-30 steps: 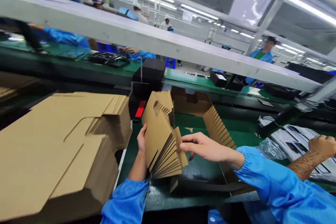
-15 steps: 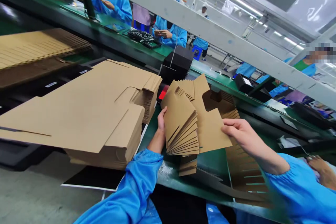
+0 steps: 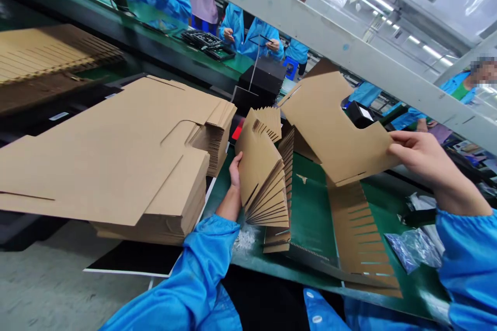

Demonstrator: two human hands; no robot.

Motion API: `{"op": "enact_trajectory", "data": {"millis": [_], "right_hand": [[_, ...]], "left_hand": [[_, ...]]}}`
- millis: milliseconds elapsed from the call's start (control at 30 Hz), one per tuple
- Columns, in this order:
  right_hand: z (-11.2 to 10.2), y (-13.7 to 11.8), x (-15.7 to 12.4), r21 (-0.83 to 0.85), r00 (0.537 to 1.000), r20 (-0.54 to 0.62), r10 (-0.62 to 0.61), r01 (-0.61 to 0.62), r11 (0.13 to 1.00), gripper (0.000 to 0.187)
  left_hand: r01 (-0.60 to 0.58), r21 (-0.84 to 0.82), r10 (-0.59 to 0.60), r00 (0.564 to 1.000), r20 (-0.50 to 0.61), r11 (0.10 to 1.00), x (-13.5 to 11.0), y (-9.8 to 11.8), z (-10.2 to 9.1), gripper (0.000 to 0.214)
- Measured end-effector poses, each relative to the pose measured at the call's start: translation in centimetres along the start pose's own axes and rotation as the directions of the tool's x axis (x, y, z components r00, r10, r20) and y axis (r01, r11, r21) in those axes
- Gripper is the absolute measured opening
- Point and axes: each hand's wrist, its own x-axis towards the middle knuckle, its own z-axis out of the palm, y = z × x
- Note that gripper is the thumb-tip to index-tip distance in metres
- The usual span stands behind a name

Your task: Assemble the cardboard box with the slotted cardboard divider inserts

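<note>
My left hand (image 3: 235, 171) is closed around the left edge of a fanned bundle of brown cardboard dividers (image 3: 258, 160), which stands tilted on the green bench. Out to the right, my right hand (image 3: 421, 158) pinches the corner of one cardboard divider (image 3: 330, 119) with a notch cut in its edge. That piece is lifted apart from the bundle. Below it lies a slotted cardboard frame (image 3: 359, 238), with part of it hidden behind the bundle. A tall stack of flat cardboard sheets (image 3: 104, 139) is left of my left hand.
A black box (image 3: 262, 80) stands behind the bundle. Clear plastic bags (image 3: 415, 248) lie at the right on the green bench (image 3: 312, 207). More slotted cardboard (image 3: 46, 57) is at far left. A grey beam (image 3: 295, 20) crosses above; co-workers in blue sit beyond.
My right hand has moved up and to the right, drawing the single divider away from the bundle. The left hand keeps its hold. The view has shifted slightly.
</note>
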Motion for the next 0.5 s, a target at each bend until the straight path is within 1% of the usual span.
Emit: {"op": "enact_trajectory", "data": {"millis": [67,100,167,233,333,500], "right_hand": [[-0.4,0.6,0.7,-0.141,0.99,-0.074,-0.12,0.108,0.984,0.039],[-0.5,0.8,1.1,-0.203,0.979,-0.115,-0.165,0.14,0.969,0.04],[-0.5,1.3,2.3,-0.303,0.955,-0.212,-0.207,0.138,0.943,0.042],[-0.2,1.8,3.8,-0.382,0.935,-0.289,-0.204,0.083,0.921,0.042],[0.3,2.9,6.5,-0.44,0.936,-0.31,-0.167,0.014,0.898,0.044],[1.1,5.1,10.2,-0.359,0.947,-0.316,-0.051,-0.07,0.931,0.046]], "left_hand": [[-0.013,-0.004,0.013,1.0,-0.009,1.0,-0.1,-0.2,0.1,0.07],[-0.016,-0.004,0.016,1.0,-0.02,1.0,-0.2,-0.3,0.2,0.071],[-0.005,0.004,0.005,0.998,-0.067,1.0,-0.2,-0.5,0.4,0.07],[-0.007,0.001,0.007,0.994,-0.113,1.0,0.0,-0.6,0.4,0.068],[-0.041,-0.003,0.04,0.988,-0.152,0.999,0.3,-0.7,0.4,0.064],[-0.074,0.015,0.075,0.988,-0.134,0.997,0.4,-0.9,0.5,0.061]]}}
